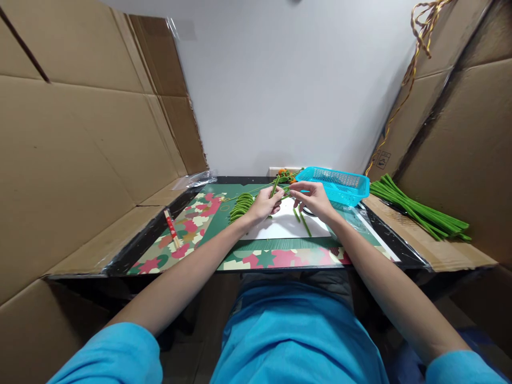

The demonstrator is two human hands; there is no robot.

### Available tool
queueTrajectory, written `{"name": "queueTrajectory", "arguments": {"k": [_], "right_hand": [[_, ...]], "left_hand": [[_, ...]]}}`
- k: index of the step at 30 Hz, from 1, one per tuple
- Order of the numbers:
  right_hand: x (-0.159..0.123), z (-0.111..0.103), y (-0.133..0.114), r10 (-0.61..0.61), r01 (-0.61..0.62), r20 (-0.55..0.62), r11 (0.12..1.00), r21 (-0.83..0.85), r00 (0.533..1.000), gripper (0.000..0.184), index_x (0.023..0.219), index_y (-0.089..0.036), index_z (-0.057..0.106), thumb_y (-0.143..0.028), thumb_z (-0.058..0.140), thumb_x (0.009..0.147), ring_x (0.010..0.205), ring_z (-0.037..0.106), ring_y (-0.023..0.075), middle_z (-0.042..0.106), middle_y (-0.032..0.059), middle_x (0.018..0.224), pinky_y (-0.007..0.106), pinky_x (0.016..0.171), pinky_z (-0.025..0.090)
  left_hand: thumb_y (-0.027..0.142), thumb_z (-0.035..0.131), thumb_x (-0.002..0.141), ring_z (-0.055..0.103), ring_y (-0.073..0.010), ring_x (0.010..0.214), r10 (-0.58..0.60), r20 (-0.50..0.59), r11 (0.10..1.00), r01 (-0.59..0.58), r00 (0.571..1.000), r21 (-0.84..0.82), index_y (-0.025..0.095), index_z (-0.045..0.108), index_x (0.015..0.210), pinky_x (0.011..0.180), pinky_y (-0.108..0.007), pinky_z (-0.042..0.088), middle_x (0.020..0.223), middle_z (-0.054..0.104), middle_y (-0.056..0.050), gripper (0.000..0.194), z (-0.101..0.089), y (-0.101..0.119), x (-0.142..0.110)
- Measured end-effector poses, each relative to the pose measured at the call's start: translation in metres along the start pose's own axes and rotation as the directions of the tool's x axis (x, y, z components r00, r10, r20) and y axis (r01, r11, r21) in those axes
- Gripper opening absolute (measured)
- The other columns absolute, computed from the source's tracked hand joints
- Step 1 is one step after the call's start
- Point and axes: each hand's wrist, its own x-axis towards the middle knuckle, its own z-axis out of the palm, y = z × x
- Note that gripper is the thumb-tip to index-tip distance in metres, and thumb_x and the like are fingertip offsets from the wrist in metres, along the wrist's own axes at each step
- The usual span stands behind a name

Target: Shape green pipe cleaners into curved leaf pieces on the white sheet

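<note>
My L hand [264, 204] grips a green stem [274, 186], thumb and fingers closed round it, up over the white sheet. My R hand [315, 198] is curled at a thin green pc [285, 190] btwn the two hands; can't tell if its fingertips pinch it. To do this well I'd prob. hold firm w/ L, use a light touch w/ R, and bend a bit at a time so nothing kinks.

Around me, biggest first: cardboard walls [80, 144] both sides, so elbows in; patterned mat [276, 258] under the work; green stem bundle [420, 210] far R; white sheet [276, 226] below my hands; blue basket [362, 186] just beyond R hand, tight for reaching fwd; row of curved green pcs [241, 207] by L wrist, easy to knock; orange flowers [285, 173] at the back; red-wrapped stick [170, 229] out L; loose cut lengths [305, 225] on the sheet; a dark ring [310, 212] partly behind R hand, too hidden to ID
</note>
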Motion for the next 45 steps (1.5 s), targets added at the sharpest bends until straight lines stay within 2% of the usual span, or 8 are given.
{"name": "queueTrajectory", "arguments": {"k": [6,11,16,19,26,31,37,45], "right_hand": [[-0.002,-0.001,-0.002,-0.009,0.011,0.035,0.999,-0.038,0.999,0.048,0.095,-0.015,0.079,-0.059,0.085,0.076,0.057,0.072,0.0183,0.076,0.0091,0.086,0.025,0.041,0.055],[-0.002,-0.001,-0.001,-0.040,0.041,0.066,0.999,-0.021,0.997,0.047,0.100,-0.016,0.081,-0.057,0.086,0.076,0.056,0.071,0.0178,0.076,0.0087,0.087,0.026,0.042,0.056],[-0.002,0.000,0.001,-0.072,0.074,0.037,0.997,-0.039,0.997,0.045,0.090,-0.016,0.081,-0.057,0.089,0.073,0.051,0.070,0.0188,0.075,0.0069,0.077,0.027,0.040,0.054],[-0.002,0.001,0.001,-0.077,0.079,0.022,0.994,-0.071,0.997,0.044,0.083,-0.017,0.081,-0.059,0.089,0.070,0.048,0.068,0.0197,0.073,0.0059,0.068,0.029,0.040,0.053],[-0.005,0.003,0.000,-0.103,0.100,-0.012,0.986,-0.133,0.995,0.037,0.078,-0.018,0.081,-0.054,0.088,0.074,0.043,0.066,0.0211,0.069,0.0044,0.054,0.033,0.042,0.055],[-0.005,0.004,0.001,-0.088,0.088,0.007,0.985,-0.148,0.996,0.033,0.080,-0.018,0.081,-0.050,0.086,0.076,0.042,0.064,0.0204,0.068,0.0040,0.053,0.032,0.040,0.052],[-0.005,0.004,0.005,-0.134,0.127,-0.013,0.961,-0.244,0.991,0.024,0.077,-0.021,0.081,-0.044,0.080,0.081,0.042,0.063,0.0199,0.068,0.0027,0.054,0.032,0.042,0.050],[-0.006,0.005,0.010,-0.204,0.193,0.006,0.913,-0.359,0.979,0.024,0.079,-0.022,0.080,-0.044,0.075,0.086,0.045,0.064,0.0193,0.071,0.0035,0.062,0.032,0.049,0.050]], "left_hand": [[0.050,0.080,0.084,0.029,-0.0037,0.037,-0.113,-0.056,0.994,0.112,0.992,-0.012,0.020,0.054,0.083,0.039,-0.019,0.015,0.053,0.033,0.011,0.040,0.001,0.012,-0.007],[0.048,0.083,0.082,0.028,-0.0036,0.037,-0.128,-0.039,0.991,0.126,0.991,-0.038,0.019,0.057,0.083,0.038,-0.019,0.015,0.053,0.033,0.011,0.039,0.001,0.013,-0.008],[0.041,0.082,0.085,0.024,-0.0021,0.036,-0.195,-0.032,0.977,0.191,0.980,-0.093,0.018,0.059,0.083,0.038,-0.018,0.014,0.053,0.033,0.011,0.033,0.001,0.015,-0.009],[0.037,0.082,0.084,0.028,-0.0020,0.036,-0.238,-0.036,0.966,0.233,0.971,-0.109,0.017,0.058,0.080,0.038,-0.018,0.015,0.054,0.036,0.010,0.031,0.001,0.016,-0.010],[0.037,0.085,0.079,0.051,-0.0058,0.041,-0.238,-0.011,0.967,0.236,0.971,-0.094,0.014,0.060,0.079,0.034,-0.021,0.027,0.070,0.056,0.001,0.034,0.003,0.018,-0.013],[0.035,0.085,0.080,0.050,-0.0045,0.042,-0.219,0.019,0.968,0.220,0.975,-0.124,0.014,0.060,0.078,0.035,-0.020,0.030,0.068,0.054,0.003,0.032,0.002,0.015,-0.012],[0.030,0.082,0.084,0.055,-0.0055,0.046,-0.280,0.070,0.940,0.288,0.957,-0.180,0.012,0.063,0.085,0.039,-0.020,0.036,0.077,0.062,0.000,0.025,-0.002,0.013,-0.011],[0.027,0.084,0.083,0.055,-0.0053,0.047,-0.219,0.016,0.966,0.219,0.976,-0.139,0.011,0.064,0.085,0.043,-0.021,0.037,0.074,0.062,0.000,0.025,0.001,0.013,-0.012]]}}
